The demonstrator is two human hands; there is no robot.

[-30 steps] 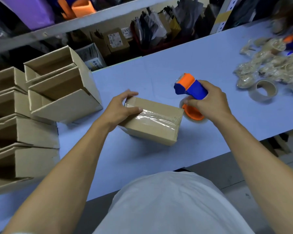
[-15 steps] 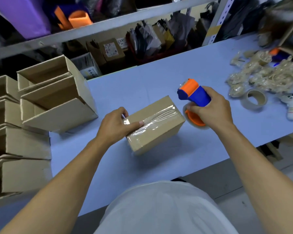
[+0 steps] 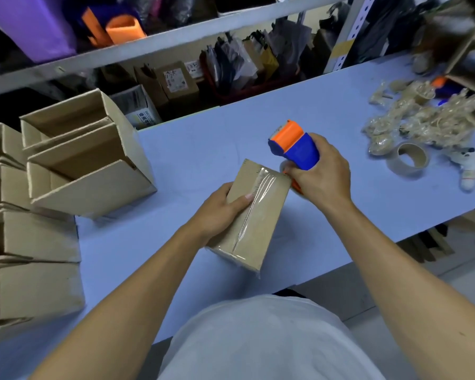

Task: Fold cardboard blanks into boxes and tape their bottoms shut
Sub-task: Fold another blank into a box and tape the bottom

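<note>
A small brown cardboard box (image 3: 261,215) lies bottom up on the blue table (image 3: 203,149), its long axis pointing away from me. A strip of clear tape (image 3: 254,198) runs along its seam. My left hand (image 3: 220,212) grips the box's left side, thumb pressed on the tape. My right hand (image 3: 321,174) holds a blue and orange tape dispenser (image 3: 292,148) by its handle at the box's far right corner.
Stacks of folded open boxes (image 3: 74,160) fill the table's left side. A loose tape roll (image 3: 409,160) and a pile of crumpled tape scraps (image 3: 422,119) lie at the right. Shelves with packed goods stand behind the table.
My left hand has turned the box counterclockwise from lying crosswise to pointing away from me. The right hand with the dispenser stayed close to the box's far end.
</note>
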